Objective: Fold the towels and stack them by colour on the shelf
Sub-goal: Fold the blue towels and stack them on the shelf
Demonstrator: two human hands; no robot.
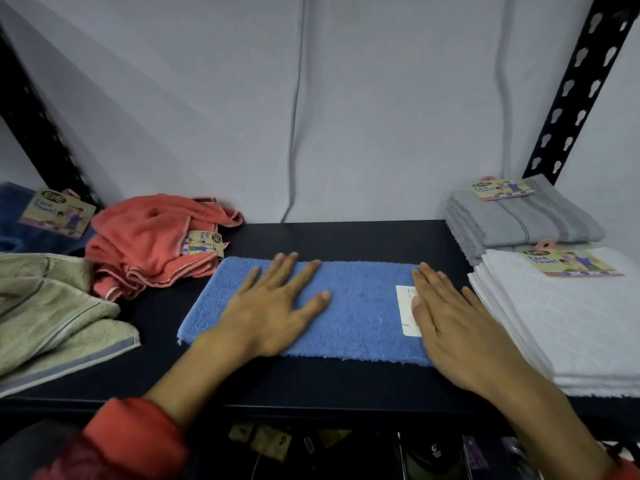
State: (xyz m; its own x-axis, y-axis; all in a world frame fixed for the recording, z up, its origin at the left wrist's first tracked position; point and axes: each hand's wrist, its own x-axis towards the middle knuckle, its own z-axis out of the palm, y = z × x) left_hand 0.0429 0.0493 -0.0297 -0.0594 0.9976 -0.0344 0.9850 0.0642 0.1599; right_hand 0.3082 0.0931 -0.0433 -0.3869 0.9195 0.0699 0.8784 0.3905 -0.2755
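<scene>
Both hands [273, 303] [446, 317] press the blue towel [360, 306], half-covering its white label [405, 306].

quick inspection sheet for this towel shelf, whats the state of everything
surface: dark shelf, towels along both ends
job's things: blue towel folded flat at centre; grey stack and white stack right; coral pile and green towel unfolded left; dark blue towel far left
clutter: blurred items below the shelf
hands: left hand and right hand press flat on blue towel
cables: two grey cables down the wall
surroundings: grey wall, black slotted upright
</scene>
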